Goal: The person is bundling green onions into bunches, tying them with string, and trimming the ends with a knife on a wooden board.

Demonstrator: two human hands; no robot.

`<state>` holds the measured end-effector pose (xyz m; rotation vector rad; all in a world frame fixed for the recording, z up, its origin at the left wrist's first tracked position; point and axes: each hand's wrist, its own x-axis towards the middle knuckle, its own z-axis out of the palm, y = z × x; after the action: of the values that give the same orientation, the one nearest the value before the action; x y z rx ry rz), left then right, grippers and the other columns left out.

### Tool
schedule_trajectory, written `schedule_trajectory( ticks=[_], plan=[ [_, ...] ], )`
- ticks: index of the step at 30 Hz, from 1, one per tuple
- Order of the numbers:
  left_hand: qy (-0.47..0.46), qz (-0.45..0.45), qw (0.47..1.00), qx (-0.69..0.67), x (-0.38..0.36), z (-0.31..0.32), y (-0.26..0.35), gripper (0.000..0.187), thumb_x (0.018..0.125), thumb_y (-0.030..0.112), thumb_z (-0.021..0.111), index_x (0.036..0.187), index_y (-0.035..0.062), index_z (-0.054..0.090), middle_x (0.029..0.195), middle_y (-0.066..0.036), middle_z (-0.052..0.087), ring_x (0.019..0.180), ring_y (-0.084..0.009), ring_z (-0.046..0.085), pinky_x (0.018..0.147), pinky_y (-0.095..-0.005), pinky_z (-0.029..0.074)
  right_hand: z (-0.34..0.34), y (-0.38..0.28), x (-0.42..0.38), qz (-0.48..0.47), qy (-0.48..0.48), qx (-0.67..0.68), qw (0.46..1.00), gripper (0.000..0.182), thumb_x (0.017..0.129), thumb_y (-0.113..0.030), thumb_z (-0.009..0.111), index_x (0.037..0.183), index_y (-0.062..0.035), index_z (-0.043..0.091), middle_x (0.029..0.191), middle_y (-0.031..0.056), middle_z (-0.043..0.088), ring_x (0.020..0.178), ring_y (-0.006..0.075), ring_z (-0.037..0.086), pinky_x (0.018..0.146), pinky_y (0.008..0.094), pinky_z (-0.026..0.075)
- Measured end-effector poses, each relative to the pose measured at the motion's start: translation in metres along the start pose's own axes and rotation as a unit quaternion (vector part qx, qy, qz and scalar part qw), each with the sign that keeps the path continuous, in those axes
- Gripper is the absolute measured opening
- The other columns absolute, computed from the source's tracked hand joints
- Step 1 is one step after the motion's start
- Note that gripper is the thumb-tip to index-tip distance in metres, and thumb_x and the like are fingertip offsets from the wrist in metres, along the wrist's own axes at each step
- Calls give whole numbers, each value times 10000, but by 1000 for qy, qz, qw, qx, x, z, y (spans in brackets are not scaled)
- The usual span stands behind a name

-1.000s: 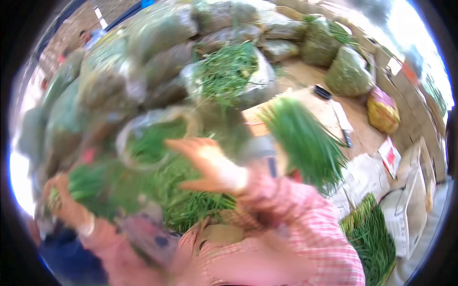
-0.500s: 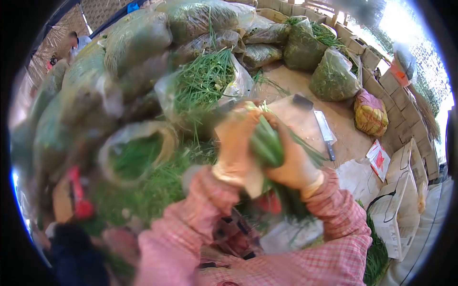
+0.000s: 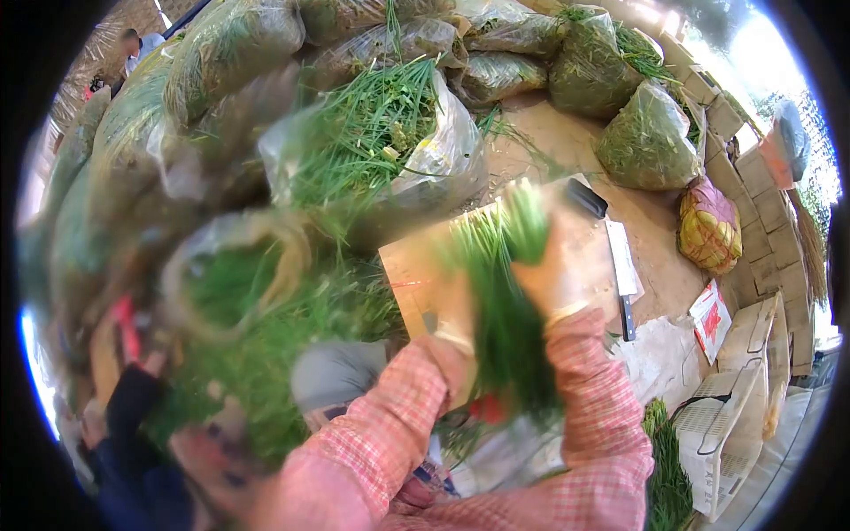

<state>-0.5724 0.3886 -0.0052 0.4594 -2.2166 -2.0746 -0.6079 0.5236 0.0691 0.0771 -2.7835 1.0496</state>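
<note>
Both hands are around a bunch of green chives [image 3: 505,310], its pale stem ends pointing away from me and its leaves hanging toward my lap. My left hand [image 3: 450,288], smeared by motion, closes on the left side of the bunch. On the other side, my right hand [image 3: 544,270] grips it, also blurred. Beneath lies a pale board [image 3: 403,274], with a black object [image 3: 587,196] at its far right corner. A knife [image 3: 622,265] with a dark handle rests to the right of my right hand.
Filled bags [image 3: 235,53] are piled at the back left. An open bag of cut greens [image 3: 372,133] stands beyond the board. At right are a netted bundle [image 3: 710,226] and a white crate [image 3: 717,434]. Another person's dark sleeve [image 3: 133,398] shows at lower left.
The chive bunch has turned and spread, with its pale stem ends now showing over the board. My hands have moved apart slightly. The camera view has shifted.
</note>
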Motion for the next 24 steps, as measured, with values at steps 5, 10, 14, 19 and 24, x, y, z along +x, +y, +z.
schedule_trajectory(
  ticks=[5, 10, 14, 19, 24],
  plan=[
    [91, 64, 992, 60, 18, 42, -60, 339, 850, 312, 499, 980, 4, 552, 872, -175, 588, 759, -312, 564, 665, -453, 435, 91, 35, -17, -59, 99, -348, 930, 749, 699, -350, 628, 1271, 44, 349, 1216, 182, 462, 984, 335, 491, 760, 467, 403],
    [29, -32, 991, -126, 9, 41, -40, 334, 818, 191, 552, 1068, -25, 504, 1016, -180, 560, 936, -304, 541, 822, -416, 422, 59, 21, -15, -37, 22, -336, 941, 770, 693, -384, 641, 1277, 26, 351, 1250, 174, 444, 1047, 353, 461, 839, 493, 372],
    [28, -18, 966, -257, -9, 28, 6, 551, 781, 101, 584, 1261, -46, 356, 1158, -187, 489, 1086, -281, 474, 964, -367, 350, 18, 29, 7, -58, -57, -148, 986, 751, 726, -449, 641, 1241, 47, 411, 1188, 207, 498, 1073, 401, 468, 926, 462, 365],
    [37, 75, 992, -90, -19, 21, -2, 680, 843, 318, 591, 1342, -7, 263, 1266, -153, 427, 1148, -257, 424, 987, -355, 313, 41, 111, 62, 90, -33, 119, 988, 593, 886, -486, 418, 1197, 10, 507, 1145, 260, 534, 1112, 379, 485, 946, 396, 372],
    [105, 50, 989, 93, -26, 41, -12, 648, 825, 326, 592, 1293, -22, 309, 1175, -205, 473, 1078, -299, 466, 934, -380, 351, 50, 39, 44, 110, -136, -58, 983, 597, 884, -559, 348, 1225, -94, 500, 1064, 272, 563, 1041, 404, 522, 880, 443, 403]
  ],
)
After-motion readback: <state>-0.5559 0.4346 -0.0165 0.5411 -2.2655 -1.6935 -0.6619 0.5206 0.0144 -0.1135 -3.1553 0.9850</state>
